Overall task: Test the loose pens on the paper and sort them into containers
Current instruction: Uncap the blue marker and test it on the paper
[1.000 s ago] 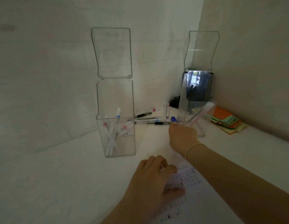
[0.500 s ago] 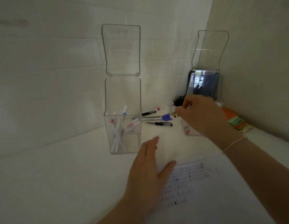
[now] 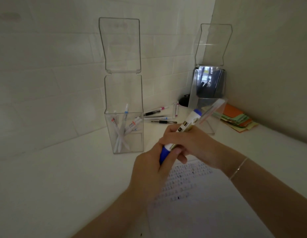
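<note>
A thick white marker (image 3: 188, 123) with a blue cap and blue end is held in both hands above the printed paper (image 3: 192, 189). My right hand (image 3: 192, 143) grips its barrel. My left hand (image 3: 152, 170) is curled round its blue cap end. A clear container (image 3: 124, 143) at centre, lid up, holds several white pens. A second clear container (image 3: 208, 122) at right, lid up, holds one pen leaning inside. Several loose pens (image 3: 159, 115) lie on the table between the containers, by the wall.
A stack of orange, green and yellow sticky notes (image 3: 237, 120) lies in the right corner. A small black object (image 3: 183, 100) sits by the wall behind the right container. Tiled wall at the back, plain wall at right.
My right hand brought the marker from the loose pens toward me. My left hand lifted off the paper and took hold of the blue cap end.
</note>
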A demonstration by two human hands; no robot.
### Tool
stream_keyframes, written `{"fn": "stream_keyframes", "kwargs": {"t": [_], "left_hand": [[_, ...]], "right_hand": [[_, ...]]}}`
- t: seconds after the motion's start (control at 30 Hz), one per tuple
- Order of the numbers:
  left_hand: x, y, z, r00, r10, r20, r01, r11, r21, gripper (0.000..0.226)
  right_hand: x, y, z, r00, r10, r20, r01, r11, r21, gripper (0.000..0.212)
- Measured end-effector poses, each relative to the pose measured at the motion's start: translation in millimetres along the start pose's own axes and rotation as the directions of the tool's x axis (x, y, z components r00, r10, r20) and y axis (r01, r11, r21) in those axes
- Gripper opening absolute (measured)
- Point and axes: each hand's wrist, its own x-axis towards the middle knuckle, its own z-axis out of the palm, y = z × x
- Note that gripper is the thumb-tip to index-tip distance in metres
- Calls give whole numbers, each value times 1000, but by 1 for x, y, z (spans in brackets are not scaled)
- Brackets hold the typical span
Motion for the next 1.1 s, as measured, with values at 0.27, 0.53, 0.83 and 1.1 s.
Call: {"fn": "stream_keyframes", "kwargs": {"t": [0.27, 0.53, 0.83, 1.1], "left_hand": [[32, 40, -22, 935, -30, 353, 158, 928, -338, 28], [54, 45, -23, 680, 91, 728, 327, 851, -412, 29], [48, 29, 0, 823, -43, 567, 137, 983, -123, 24], [38, 29, 11, 915, 80, 394, -12, 985, -172, 24]], "right_hand": [[-18, -29, -18, 966, -257, -17, 257, 966, 36, 17], [-33, -32, -27, 943, -333, -27, 332, 942, -42, 14], [-26, 5, -26, 956, -176, -235, 136, 975, -178, 24], [-27, 12, -23, 945, -189, -268, 199, 980, 12, 18]]}}
